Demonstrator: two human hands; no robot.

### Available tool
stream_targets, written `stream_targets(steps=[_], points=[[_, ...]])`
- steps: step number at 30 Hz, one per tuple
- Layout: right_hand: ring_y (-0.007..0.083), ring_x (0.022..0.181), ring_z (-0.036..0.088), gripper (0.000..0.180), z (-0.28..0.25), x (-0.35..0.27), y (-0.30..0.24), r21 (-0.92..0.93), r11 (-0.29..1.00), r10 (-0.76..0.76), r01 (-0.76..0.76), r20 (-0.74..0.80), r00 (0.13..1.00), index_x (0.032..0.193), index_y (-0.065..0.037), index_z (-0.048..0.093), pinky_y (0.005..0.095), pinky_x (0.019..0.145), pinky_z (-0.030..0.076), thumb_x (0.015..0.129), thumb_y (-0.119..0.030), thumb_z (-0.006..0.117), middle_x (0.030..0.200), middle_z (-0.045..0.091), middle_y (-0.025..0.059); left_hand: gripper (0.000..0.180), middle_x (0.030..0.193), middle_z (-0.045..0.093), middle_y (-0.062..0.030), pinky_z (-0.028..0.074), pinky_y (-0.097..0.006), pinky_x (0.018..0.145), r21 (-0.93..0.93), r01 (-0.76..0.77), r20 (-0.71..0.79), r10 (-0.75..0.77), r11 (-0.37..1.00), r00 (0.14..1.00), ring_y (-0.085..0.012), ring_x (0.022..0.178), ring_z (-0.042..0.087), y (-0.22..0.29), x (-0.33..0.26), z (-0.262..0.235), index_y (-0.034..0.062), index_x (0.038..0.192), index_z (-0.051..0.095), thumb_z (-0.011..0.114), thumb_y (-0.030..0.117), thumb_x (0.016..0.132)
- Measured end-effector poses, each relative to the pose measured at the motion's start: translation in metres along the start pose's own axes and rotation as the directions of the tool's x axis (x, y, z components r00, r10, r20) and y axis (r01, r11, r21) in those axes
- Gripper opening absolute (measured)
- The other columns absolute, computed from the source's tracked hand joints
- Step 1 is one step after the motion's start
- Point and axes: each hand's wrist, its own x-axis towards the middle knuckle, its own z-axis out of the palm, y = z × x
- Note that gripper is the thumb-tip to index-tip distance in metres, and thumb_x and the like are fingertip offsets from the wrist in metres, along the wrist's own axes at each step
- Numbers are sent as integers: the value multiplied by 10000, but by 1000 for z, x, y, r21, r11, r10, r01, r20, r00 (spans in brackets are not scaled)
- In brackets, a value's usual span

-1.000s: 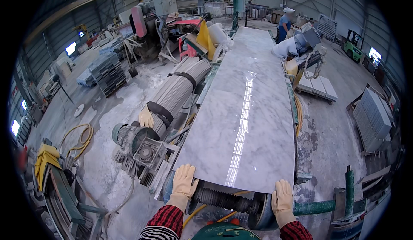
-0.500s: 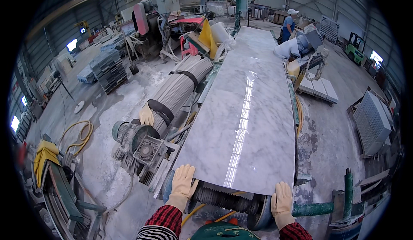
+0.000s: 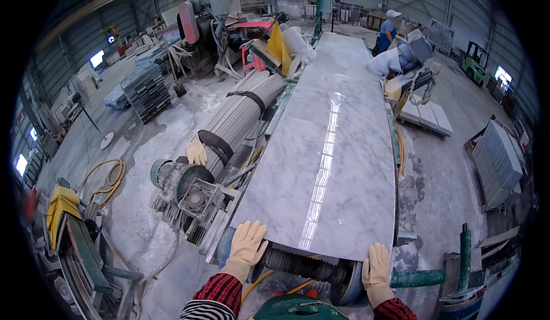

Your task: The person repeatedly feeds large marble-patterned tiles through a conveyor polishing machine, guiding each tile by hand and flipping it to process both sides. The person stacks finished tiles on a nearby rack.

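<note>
A long polished slab of white marble with grey veins [image 3: 286, 182] stretches away from me along a roller conveyor. At its near left corner rests my left hand [image 3: 246, 249] in a cream rubber glove, fingers stretched forward and pressed flat. My right hand [image 3: 377, 271], gloved alike, lies at the near right corner with its fingers extended along the edge. Neither palm shows. Below the slab's near edge sits a dark ribbed roller [image 3: 301, 267] between two wheel-like ends. A bright strip of reflected light runs down the slab.
Left of the slab lie a motor [image 3: 197, 197] and a strapped bundle of grey strips [image 3: 240, 114] with a loose cream glove [image 3: 196, 151] on it. A green post [image 3: 465, 257] stands near right. Farther off are a person in blue [image 3: 387, 32] and a green forklift [image 3: 474, 68].
The whole view has shifted very slightly. Both hands keep their places at the slab's near corners. The far person in blue has changed posture a little.
</note>
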Motion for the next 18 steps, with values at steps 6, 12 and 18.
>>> stream_targets(steps=[6, 12, 18], points=[[506, 1319, 454, 447, 0, -3, -1, -7, 1000, 7, -7, 4, 1000, 1318, 32, 533, 557, 1170, 324, 938, -205, 533, 1401, 523, 279, 521, 1426, 574, -151, 352, -542, 1147, -9, 17, -5, -17, 1000, 1000, -419, 1325, 490, -1, -3, 2, 122, 1371, 584, 716, 256, 885], [511, 1337, 442, 466, 5, -8, 5, -7, 1000, 7, -7, 17, 1000, 1336, 34, 527, 563, 1187, 308, 953, -231, 510, 1416, 514, 288, 504, 1430, 574, -144, 348, -542, 1154, -3, 30, 19, -30, 1000, 999, -417, 1333, 487, -1, -4, 2, 125, 1373, 583, 695, 266, 902], [520, 1329, 439, 463, 4, -11, 3, 3, 1000, 4, -4, 15, 1000, 1338, 33, 525, 569, 1182, 308, 953, -223, 502, 1417, 509, 297, 504, 1431, 575, -145, 345, -545, 1158, -20, 34, 9, -34, 999, 999, -420, 1339, 484, -1, -8, 4, 123, 1375, 584, 693, 262, 903]])
